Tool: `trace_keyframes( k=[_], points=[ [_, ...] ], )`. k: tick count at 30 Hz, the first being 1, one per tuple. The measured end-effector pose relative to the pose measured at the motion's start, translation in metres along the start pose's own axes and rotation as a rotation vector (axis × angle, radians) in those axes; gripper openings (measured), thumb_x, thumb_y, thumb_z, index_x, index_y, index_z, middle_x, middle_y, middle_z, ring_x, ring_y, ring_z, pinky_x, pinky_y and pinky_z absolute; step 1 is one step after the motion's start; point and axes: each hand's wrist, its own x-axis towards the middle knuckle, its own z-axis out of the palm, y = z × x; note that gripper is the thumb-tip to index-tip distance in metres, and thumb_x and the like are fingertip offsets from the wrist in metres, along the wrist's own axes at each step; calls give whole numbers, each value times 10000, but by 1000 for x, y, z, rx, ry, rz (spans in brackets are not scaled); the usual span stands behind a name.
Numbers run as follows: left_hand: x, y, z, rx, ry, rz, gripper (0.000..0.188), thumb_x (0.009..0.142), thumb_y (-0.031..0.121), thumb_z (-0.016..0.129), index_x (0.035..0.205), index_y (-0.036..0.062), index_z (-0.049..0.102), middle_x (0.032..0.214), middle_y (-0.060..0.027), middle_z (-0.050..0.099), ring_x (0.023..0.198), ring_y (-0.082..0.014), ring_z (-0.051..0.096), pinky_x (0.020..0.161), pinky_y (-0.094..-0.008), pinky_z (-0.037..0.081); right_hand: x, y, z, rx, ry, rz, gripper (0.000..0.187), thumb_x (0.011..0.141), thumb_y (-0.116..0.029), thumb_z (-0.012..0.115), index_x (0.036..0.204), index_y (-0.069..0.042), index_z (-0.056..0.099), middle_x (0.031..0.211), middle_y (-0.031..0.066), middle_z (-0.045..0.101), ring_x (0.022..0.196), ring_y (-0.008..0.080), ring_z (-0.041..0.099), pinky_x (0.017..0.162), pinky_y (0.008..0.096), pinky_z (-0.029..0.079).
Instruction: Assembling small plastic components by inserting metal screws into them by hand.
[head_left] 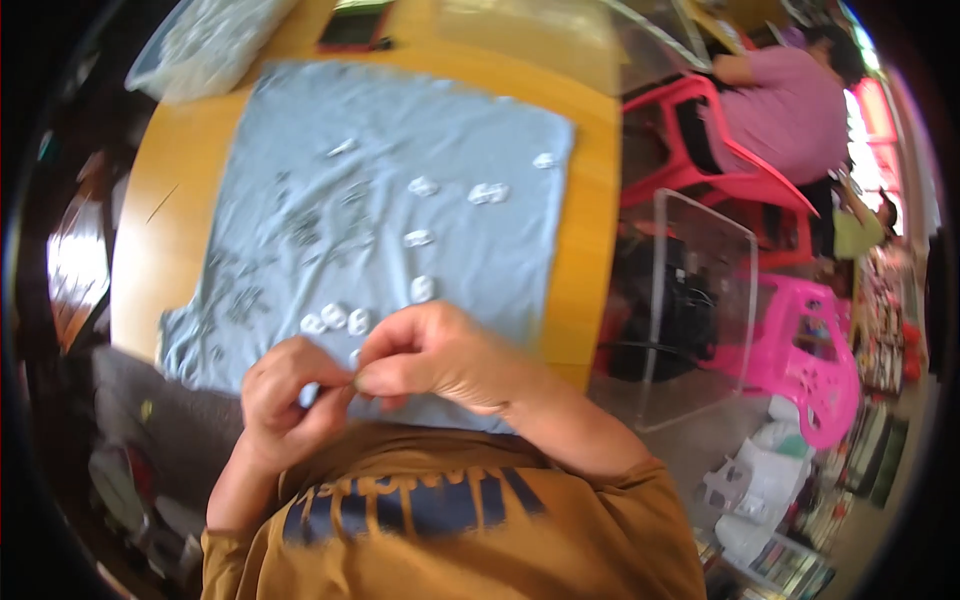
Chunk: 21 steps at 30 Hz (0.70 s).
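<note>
My left hand [278,398] and my right hand [428,352] meet fingertip to fingertip over the front edge of a light blue cloth [480,130]. Both are closed in a pinch; whatever sits between the fingers is too small to make out. Just beyond them lie small white pieces, among them a white piece [424,288] and a little cluster with another white piece [333,316]. More are spread farther off, such as a white pair [488,193]. Small dark pieces [300,228] are scattered over the cloth's left half.
The cloth covers much of a yellow wooden table [585,250]. A clear tub with plastic bags [215,45] stands at the far left, near a dark red-edged device [355,25]. To the right are a pink stool [815,350], a red chair [690,95] and a seated person [785,110].
</note>
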Motion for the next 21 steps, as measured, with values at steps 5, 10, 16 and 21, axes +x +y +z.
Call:
trace_keyframes(
  k=[5, 10, 16, 21],
  points=[
    [3, -4, 2, -66, 91, -4, 133, 682, -49, 644, 788, 23, 607, 677, -63, 571, 555, -174, 533, 494, -273, 413, -3, 1, 9, 28, 107, -91, 216, 825, -103, 665, 994, 25, 621, 858, 49, 641, 768, 81, 588, 699, 212, 489],
    [0, -9, 12, -61, 195, 26, 169, 680, -78, 655, 804, 18, 591, 704, -56, 590, 589, -178, 552, 513, -275, 426, 1, 11, 12, -89, 178, -219, 203, 840, -88, 655, 998, 37, 628, 888, 84, 664, 783, 106, 622, 676, 214, 514],
    [-16, -11, 5, -390, 59, -260, 196, 875, -10, 547, 1069, -17, 578, 905, -73, 587, 671, -84, 567, 577, -213, 452, 3, 11, 9, -131, 291, -370, 134, 845, -69, 629, 928, 37, 624, 816, 77, 648, 704, 115, 617, 629, 237, 521],
    [-15, -5, 8, -811, 136, -568, 273, 891, 9, 546, 1161, -18, 514, 889, -39, 578, 700, -62, 561, 604, -187, 440, 3, 10, 11, -227, 322, -387, 103, 839, -47, 622, 905, 32, 621, 800, 59, 627, 696, 98, 599, 642, 229, 510]
  ],
)
